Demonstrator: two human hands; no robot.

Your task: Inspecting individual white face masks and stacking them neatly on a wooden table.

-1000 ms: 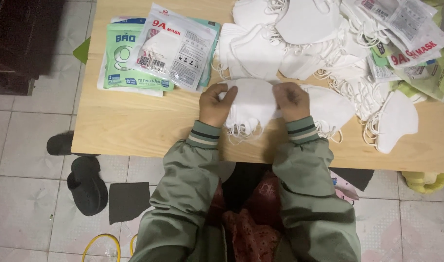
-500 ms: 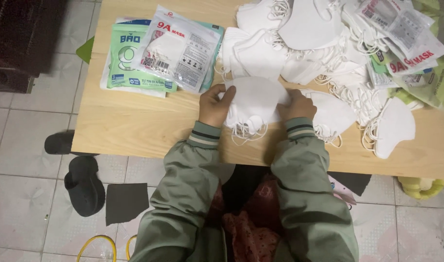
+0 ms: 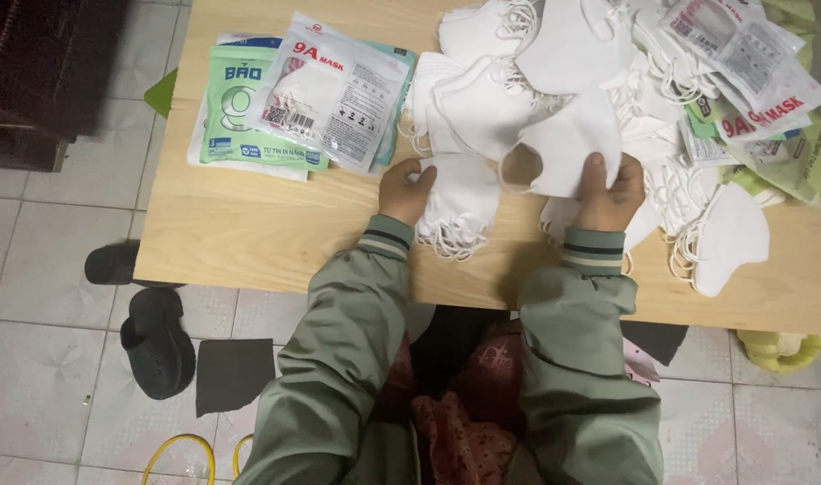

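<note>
My left hand (image 3: 405, 192) grips the left edge of a small stack of white face masks (image 3: 461, 199) lying on the wooden table (image 3: 276, 235), its ear loops trailing toward me. My right hand (image 3: 610, 190) pinches a single white mask (image 3: 563, 148) lifted off the table just right of the stack. Behind both hands lies a loose heap of white masks (image 3: 554, 45). Both arms wear green jacket sleeves.
Sealed mask packets (image 3: 302, 99) lie at the table's far left, and more packets (image 3: 756, 76) sit at the far right. A lone mask (image 3: 729, 238) rests right of my right hand. Dark sandals (image 3: 154, 337) and a yellow cable (image 3: 181, 449) lie on the tiled floor.
Both hands were pressing on one stack of masks. My right hand has since left it, moved right and lifted a single mask, while the left hand stays on the stack.
</note>
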